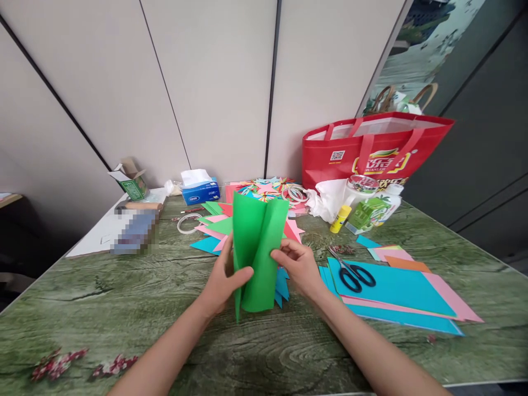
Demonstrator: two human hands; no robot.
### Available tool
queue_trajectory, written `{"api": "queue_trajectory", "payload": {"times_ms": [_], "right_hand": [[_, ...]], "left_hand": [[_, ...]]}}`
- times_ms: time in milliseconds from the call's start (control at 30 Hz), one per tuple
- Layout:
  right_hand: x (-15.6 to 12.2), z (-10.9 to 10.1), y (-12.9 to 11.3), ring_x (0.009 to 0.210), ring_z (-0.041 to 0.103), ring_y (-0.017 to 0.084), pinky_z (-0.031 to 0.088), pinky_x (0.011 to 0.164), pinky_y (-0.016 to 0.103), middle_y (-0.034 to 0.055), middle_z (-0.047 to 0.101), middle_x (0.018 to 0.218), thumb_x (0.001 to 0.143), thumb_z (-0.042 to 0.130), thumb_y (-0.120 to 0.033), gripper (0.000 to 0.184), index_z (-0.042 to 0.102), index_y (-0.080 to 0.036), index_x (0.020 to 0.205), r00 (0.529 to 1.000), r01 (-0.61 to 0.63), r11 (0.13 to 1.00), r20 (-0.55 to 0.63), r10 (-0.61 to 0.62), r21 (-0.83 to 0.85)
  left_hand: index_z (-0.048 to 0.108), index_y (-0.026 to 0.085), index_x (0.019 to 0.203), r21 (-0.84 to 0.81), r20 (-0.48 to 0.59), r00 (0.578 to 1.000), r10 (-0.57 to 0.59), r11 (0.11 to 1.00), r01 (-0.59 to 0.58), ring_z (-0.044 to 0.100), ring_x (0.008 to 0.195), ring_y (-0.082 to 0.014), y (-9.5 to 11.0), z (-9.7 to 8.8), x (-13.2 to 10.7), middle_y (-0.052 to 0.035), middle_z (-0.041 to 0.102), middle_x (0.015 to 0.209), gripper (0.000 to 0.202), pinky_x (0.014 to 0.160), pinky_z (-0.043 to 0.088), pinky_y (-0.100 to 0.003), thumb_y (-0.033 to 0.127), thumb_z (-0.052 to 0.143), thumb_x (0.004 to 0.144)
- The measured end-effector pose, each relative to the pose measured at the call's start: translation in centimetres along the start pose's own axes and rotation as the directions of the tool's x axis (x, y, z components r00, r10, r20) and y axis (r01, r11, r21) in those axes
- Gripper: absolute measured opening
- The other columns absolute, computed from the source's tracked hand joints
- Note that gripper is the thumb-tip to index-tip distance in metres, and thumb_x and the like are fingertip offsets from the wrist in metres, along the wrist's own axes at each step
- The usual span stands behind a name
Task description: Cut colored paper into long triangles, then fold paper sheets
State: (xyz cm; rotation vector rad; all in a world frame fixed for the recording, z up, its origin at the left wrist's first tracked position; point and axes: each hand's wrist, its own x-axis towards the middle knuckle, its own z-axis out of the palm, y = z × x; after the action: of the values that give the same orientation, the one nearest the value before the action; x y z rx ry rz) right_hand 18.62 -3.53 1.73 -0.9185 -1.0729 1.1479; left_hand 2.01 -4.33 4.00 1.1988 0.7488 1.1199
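Note:
A sheet of green paper (260,264), bent into a loose upright fold, is held up between both hands above the table. My left hand (225,278) grips its left side, thumb across the inner face and the other fingers behind. At the right edge, my right hand (297,263) pinches the paper between thumb and fingers. Behind the sheet lie pointed cut pieces of coloured paper (211,230) in pink, blue, green and red, partly hidden by it. Black-handled scissors (355,273) rest on a stack of blue and pink paper (406,291) to the right of my right hand.
A green-patterned table (165,330) stands against a pale wall. Toward the back are a blue tissue box (201,191), a tape roll (188,224), a yellow glue stick (340,219), a green carton (365,213) and a red shopping bag (330,159). An open small box (132,184) is at left.

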Motion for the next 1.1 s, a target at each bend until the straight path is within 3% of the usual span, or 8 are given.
{"api": "queue_trajectory", "payload": {"times_ms": [100, 200, 367, 600, 800, 1100], "right_hand": [[0.9, -1.1, -0.6, 0.051, 0.048, 0.009, 0.038, 0.046, 0.020, -0.0046, 0.057, 0.061, 0.069, 0.067, -0.036, 0.018, 0.059, -0.020, 0.074, 1.000, 0.001, 1.000, 0.009, -0.001, 0.009], [1.7, -2.1, -1.2, 0.054, 0.055, 0.011, 0.044, 0.052, 0.022, -0.0037, 0.062, 0.064, 0.070, 0.065, -0.036, 0.019, 0.059, -0.021, 0.079, 0.998, -0.014, 1.000, 0.064, 0.012, 0.024], [2.2, -3.0, -1.0, 0.056, 0.062, 0.014, 0.050, 0.058, 0.028, -0.0027, 0.068, 0.065, 0.067, 0.068, -0.034, 0.024, 0.059, -0.021, 0.085, 0.988, -0.064, 0.998, 0.142, 0.059, 0.025], [2.5, -4.0, -0.8, 0.051, 0.062, 0.012, 0.049, 0.051, 0.022, -0.0012, 0.069, 0.061, 0.064, 0.072, -0.031, 0.019, 0.064, -0.018, 0.077, 0.983, -0.121, 0.993, 0.138, 0.119, 0.007], [3.1, -5.5, -0.6, 0.045, 0.060, 0.011, 0.045, 0.041, 0.019, -0.0013, 0.069, 0.058, 0.061, 0.074, -0.031, 0.022, 0.066, -0.019, 0.077, 0.984, -0.170, 0.985, 0.068, 0.167, 0.032], [3.4, -6.0, -0.4, 0.047, 0.059, 0.012, 0.048, 0.048, 0.025, -0.0017, 0.069, 0.058, 0.056, 0.077, -0.028, 0.023, 0.069, -0.020, 0.075, 0.981, -0.191, 0.978, 0.055, 0.186, 0.087]], "left_hand": [[0.050, 0.022, 0.118, -0.239, -0.058, 0.989, -0.133, 0.964, 0.116, 0.058, 0.099, -0.0315, 0.8, -1.4, 0.6, -0.0085, 0.064, 0.110, 0.064, 0.079, 0.049, -0.039, 0.032, 0.072, 0.059], [0.062, 0.019, 0.099, -0.302, -0.105, 0.974, -0.203, 0.939, 0.163, 0.065, 0.083, -0.0281, 1.5, -3.1, 1.4, -0.0066, 0.071, 0.091, 0.047, 0.071, 0.052, -0.036, 0.030, 0.073, 0.055], [0.062, 0.021, 0.102, -0.112, -0.132, 0.976, -0.172, 0.981, 0.157, 0.066, 0.077, -0.0201, 1.7, -4.2, 2.4, -0.0035, 0.072, 0.088, 0.046, 0.070, 0.051, -0.029, 0.027, 0.072, 0.058], [0.068, 0.015, 0.071, 0.049, -0.153, 0.963, -0.220, 0.972, 0.229, 0.063, 0.056, -0.0195, 0.8, -4.2, 2.6, -0.0034, 0.071, 0.065, 0.024, 0.052, 0.051, -0.030, 0.032, 0.075, 0.056], [0.069, 0.014, 0.081, 0.010, -0.151, 0.963, -0.223, 0.974, 0.227, 0.065, 0.060, -0.0178, 1.9, -6.0, 2.8, -0.0053, 0.072, 0.069, 0.027, 0.059, 0.052, -0.028, 0.030, 0.074, 0.060], [0.067, 0.014, 0.089, -0.077, -0.107, 0.957, -0.269, 0.962, 0.262, 0.067, 0.066, -0.0207, 2.1, -6.5, 3.0, -0.0071, 0.073, 0.077, 0.028, 0.063, 0.054, -0.032, 0.020, 0.071, 0.062]]}}
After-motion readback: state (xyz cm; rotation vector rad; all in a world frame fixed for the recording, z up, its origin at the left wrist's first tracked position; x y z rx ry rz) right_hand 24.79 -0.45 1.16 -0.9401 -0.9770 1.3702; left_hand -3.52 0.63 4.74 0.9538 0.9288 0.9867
